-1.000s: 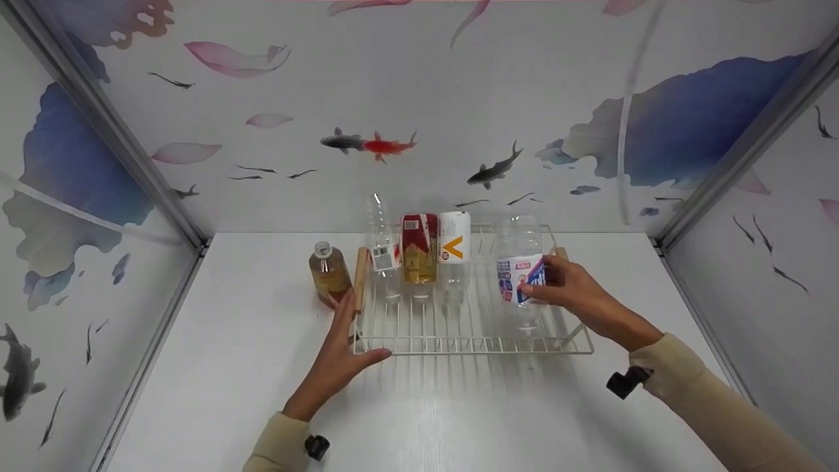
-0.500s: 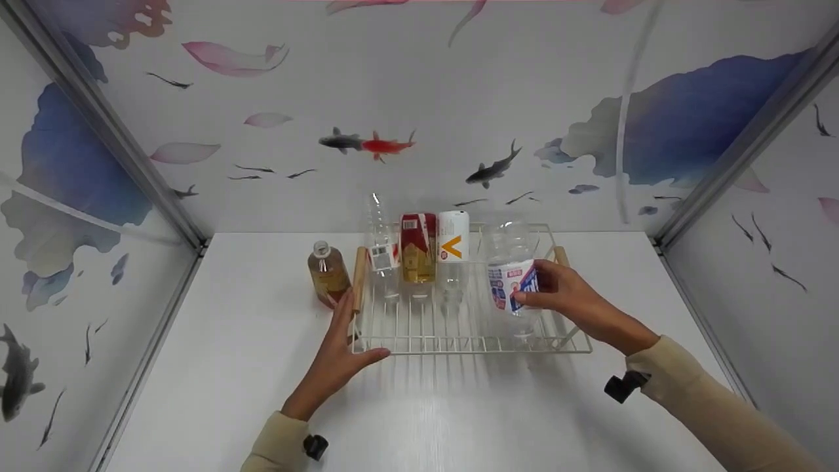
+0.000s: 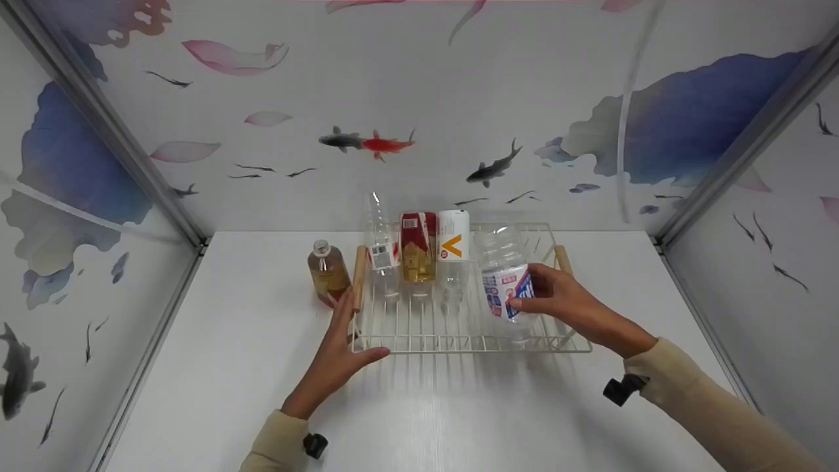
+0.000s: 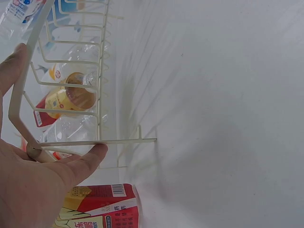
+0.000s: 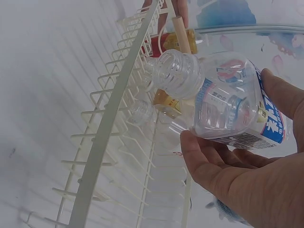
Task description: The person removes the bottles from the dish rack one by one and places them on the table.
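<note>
My right hand (image 3: 564, 298) grips an empty clear plastic bottle (image 3: 508, 285) by its blue, white and pink label. The bottle tilts neck-down over the right half of the white wire basket (image 3: 452, 344); its uncapped mouth shows in the right wrist view. My left hand (image 3: 337, 347) lies spread at the basket's front left corner, thumb on the front rim and straight fingers along the left side. Three bottles lean neck-down in the basket: a clear one (image 3: 383, 255), a red-and-gold-labelled one (image 3: 418, 246), and one with a white label (image 3: 453, 236) bearing an orange mark.
An uncapped amber bottle (image 3: 330, 272) stands just outside the basket's left side, close to my left fingertips. Wooden handles, the left (image 3: 360, 278) and right (image 3: 562, 260), sit on the basket's sides. The white table (image 3: 419, 413) meets a painted wall (image 3: 419, 85) behind.
My right hand has carried the bottle left and slightly toward me, and the bottle leans more. My left hand and the other bottles stay put.
</note>
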### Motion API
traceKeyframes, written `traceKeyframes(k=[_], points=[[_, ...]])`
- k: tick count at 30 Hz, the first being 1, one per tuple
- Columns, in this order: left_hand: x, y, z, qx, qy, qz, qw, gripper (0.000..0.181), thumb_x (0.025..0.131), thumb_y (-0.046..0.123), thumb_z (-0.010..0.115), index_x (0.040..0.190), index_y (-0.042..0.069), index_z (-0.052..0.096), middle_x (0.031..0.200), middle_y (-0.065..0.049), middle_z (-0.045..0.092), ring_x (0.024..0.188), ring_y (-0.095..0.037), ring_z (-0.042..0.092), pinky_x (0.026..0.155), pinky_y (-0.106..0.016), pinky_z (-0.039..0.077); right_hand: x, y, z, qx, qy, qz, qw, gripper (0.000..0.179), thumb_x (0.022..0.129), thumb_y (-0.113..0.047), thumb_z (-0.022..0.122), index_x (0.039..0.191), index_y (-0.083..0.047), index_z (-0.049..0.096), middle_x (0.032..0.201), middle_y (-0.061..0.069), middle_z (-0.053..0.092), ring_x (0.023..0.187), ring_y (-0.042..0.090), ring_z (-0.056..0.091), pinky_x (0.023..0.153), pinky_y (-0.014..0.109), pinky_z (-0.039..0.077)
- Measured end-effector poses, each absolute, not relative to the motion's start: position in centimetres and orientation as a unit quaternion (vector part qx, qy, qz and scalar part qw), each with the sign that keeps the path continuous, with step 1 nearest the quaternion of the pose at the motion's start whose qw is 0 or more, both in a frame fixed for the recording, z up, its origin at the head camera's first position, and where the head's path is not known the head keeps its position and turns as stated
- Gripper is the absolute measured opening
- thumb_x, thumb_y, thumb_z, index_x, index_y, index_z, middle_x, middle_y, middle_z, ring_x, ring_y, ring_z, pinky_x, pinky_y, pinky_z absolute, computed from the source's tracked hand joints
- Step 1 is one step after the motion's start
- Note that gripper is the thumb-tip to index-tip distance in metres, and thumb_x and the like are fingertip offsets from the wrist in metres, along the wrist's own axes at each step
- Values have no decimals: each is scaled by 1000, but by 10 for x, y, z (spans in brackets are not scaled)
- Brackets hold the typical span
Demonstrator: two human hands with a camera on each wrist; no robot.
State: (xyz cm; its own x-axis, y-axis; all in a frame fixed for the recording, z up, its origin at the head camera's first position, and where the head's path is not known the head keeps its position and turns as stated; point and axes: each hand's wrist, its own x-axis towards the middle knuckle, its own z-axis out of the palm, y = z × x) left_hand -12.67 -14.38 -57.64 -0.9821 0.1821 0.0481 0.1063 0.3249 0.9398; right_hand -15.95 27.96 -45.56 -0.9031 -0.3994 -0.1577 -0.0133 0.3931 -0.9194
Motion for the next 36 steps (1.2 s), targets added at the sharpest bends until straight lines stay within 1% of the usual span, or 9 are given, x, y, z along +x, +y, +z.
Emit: traceKeyframes(k=[4, 7, 11, 16, 23, 30, 34, 36], points=[[-127, -144, -577, 93, 808, 582, 30, 137, 81, 46, 100, 179, 25, 7, 186, -8, 2, 169, -40, 12, 127, -66, 33, -158, 278, -455, -139, 808, -542, 184, 73, 102, -29, 82, 160, -2, 46, 143, 17, 66, 126, 32, 68, 106, 33, 60], [-127, -143, -577, 93, 808, 581, 28, 135, 81, 44, 100, 179, 26, 8, 186, -8, 4, 169, -41, 16, 125, -65, 37, -157, 277, -454, -146, 800, -550, 190, 72, 103, -26, 81, 160, -1, 46, 143, 18, 66, 126, 32, 67, 105, 32, 60], [-127, -143, -578, 90, 811, 577, 25, 132, 83, 38, 100, 179, 27, 10, 185, -8, 6, 167, -43, 20, 122, -65, 41, -156, 275, -453, -148, 799, -550, 194, 73, 103, -25, 80, 161, 1, 44, 143, 19, 66, 126, 32, 67, 105, 31, 60], [-127, -143, -579, 92, 813, 574, 22, 131, 85, 31, 99, 179, 25, 9, 186, -9, 5, 168, -43, 16, 123, -67, 39, -154, 274, -453, -151, 801, -546, 195, 75, 103, -26, 81, 163, 0, 43, 143, 19, 66, 126, 33, 67, 105, 32, 60], [-127, -143, -578, 90, 811, 577, 25, 131, 85, 31, 99, 179, 25, 8, 186, -8, 3, 169, -42, 15, 124, -67, 38, -152, 271, -455, -154, 802, -540, 202, 78, 102, -28, 82, 165, -5, 42, 146, 16, 65, 130, 35, 66, 107, 36, 60], [-126, -143, -577, 83, 820, 566, 28, 135, 82, 45, 99, 179, 24, 8, 186, -9, 2, 170, -41, 10, 127, -68, 32, -149, 267, -456, -164, 806, -532, 203, 74, 102, -28, 82, 162, -4, 46, 144, 16, 66, 129, 35, 67, 106, 35, 60], [-126, -143, -578, 83, 818, 569, 28, 134, 83, 41, 99, 179, 24, 7, 186, -9, 2, 170, -41, 8, 128, -69, 29, -148, 266, -456, -164, 803, -533, 209, 73, 101, -27, 83, 161, -4, 48, 142, 15, 68, 128, 34, 68, 105, 34, 61], [-126, -143, -578, 85, 814, 574, 29, 133, 84, 40, 99, 179, 25, 7, 186, -9, 2, 170, -41, 10, 128, -68, 31, -148, 265, -457, -169, 801, -533, 213, 71, 102, -26, 82, 160, -4, 48, 141, 15, 68, 127, 34, 68, 104, 34, 61]])
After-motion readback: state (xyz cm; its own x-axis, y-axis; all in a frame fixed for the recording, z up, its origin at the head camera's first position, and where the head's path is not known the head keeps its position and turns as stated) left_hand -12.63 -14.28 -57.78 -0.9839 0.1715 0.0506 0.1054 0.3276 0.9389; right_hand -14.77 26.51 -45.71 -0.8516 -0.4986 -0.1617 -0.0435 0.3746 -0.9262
